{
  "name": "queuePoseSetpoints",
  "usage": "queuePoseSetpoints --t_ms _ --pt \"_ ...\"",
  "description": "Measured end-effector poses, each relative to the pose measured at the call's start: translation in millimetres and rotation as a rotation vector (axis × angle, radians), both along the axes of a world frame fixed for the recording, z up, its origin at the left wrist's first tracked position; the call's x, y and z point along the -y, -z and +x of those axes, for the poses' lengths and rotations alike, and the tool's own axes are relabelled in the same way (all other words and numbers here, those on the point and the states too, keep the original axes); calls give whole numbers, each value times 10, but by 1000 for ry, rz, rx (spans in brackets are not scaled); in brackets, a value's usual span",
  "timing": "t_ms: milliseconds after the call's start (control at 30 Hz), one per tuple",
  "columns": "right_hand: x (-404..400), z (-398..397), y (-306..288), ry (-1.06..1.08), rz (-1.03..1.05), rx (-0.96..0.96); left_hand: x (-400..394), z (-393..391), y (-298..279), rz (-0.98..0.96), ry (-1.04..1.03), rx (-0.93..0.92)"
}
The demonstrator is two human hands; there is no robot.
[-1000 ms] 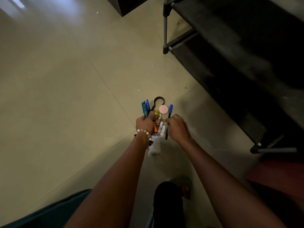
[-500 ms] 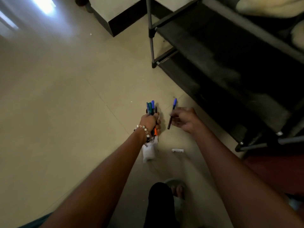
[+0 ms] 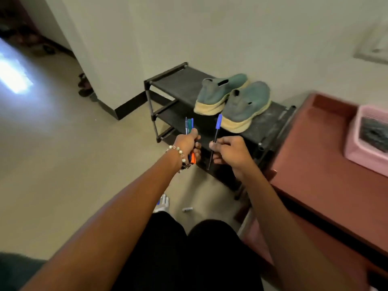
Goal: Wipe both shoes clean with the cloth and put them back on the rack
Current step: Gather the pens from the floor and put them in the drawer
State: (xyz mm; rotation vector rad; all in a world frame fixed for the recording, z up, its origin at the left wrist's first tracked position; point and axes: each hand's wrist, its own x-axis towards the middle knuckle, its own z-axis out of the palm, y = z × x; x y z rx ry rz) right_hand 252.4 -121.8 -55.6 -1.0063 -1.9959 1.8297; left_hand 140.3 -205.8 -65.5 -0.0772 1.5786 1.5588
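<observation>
- My left hand (image 3: 188, 143) is clenched around a bunch of pens (image 3: 189, 124); their blue and green caps stick out above the fist and an orange end shows below it.
- My right hand (image 3: 228, 152) pinches one pen (image 3: 216, 135) with a blue cap, held nearly upright, just beside the left hand.
- The two shoes (image 3: 233, 101) stand side by side on the top shelf of the rack (image 3: 174, 80), beyond both hands and a little to the right of them. They are grey-green with pale soles, and the soles look dirty to me.
- I see no cloth anywhere in this view. A pink basket (image 3: 361, 131) stands on the red bench (image 3: 315, 164), well to the right of the right hand; something dark lies in it, but I cannot tell what it is.
- A small white thing (image 3: 187, 209) lies on the floor below the hands, near my knees.
- My judgement: the wiping is not begun. Both hands are busy with pens, so these must be put down first; then I must find the cloth, take each shoe, wipe it, and return both to the rack.
</observation>
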Motion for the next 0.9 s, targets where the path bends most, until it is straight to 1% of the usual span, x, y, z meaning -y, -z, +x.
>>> queuePoseSetpoints --t_ms 100,233,333,433,533,667,767,900 --pt "89 767 -333 30 -2 -56 -14 581 -269 59 41 -7" --pt "157 1766 -443 132 -54 -79 -152 1395 -461 206 31 56" --pt "113 2440 -357 249 -50 -45 -321 2013 -346 264 12 173" --pt "-35 3074 -160 479 4 9 -483 2596 -146 213 56 255" --pt "-232 3603 115 634 81 162 -606 3060 48 137 162 303" --pt "-430 3881 504 695 32 392 -740 3347 390 11 245 230" --pt "-510 3782 733 606 18 569 -782 3310 530 -64 294 294" --pt "-578 3635 778 477 143 832 -799 3221 576 -149 315 351"
